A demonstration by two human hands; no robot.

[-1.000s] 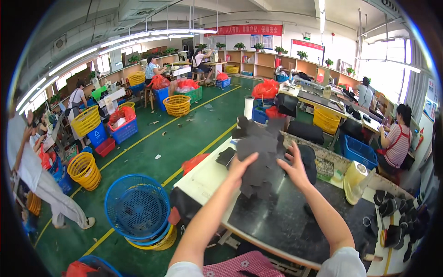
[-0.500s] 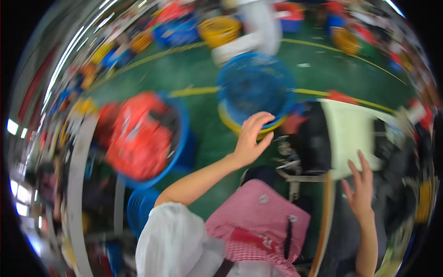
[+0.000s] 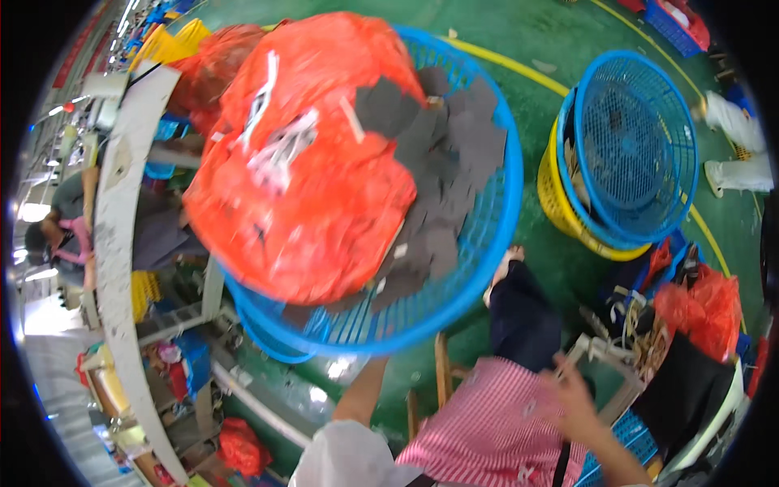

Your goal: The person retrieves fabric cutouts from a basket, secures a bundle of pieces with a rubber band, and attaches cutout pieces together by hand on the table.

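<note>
A big blue plastic basket [image 3: 505, 203] stands close in front of me. In it lie dark grey flat cut pieces [image 3: 450, 150], with a full red plastic bag [image 3: 324, 211] on the left. My left forearm [image 3: 361, 394] reaches up to the basket's near rim. The hand beyond it is hidden behind the basket, so its grip does not show. My right hand [image 3: 574, 403] is over the lap of my pink checked apron [image 3: 479, 422], a little blurred, its fingers loosely apart and nothing visible in them.
Blue and yellow baskets [image 3: 686, 154] stand nested on the green floor to the right. A grey-white bench edge [image 3: 122, 243] runs along the left, with a person [image 3: 73, 239] beyond it. A red bag [image 3: 714, 312] and black sheet [image 3: 686, 390] lie at right.
My view has swung left and the blue basket with the red bag is much nearer. My left arm has gone behind its rim; my right hand has come from the worktable to my lap.
</note>
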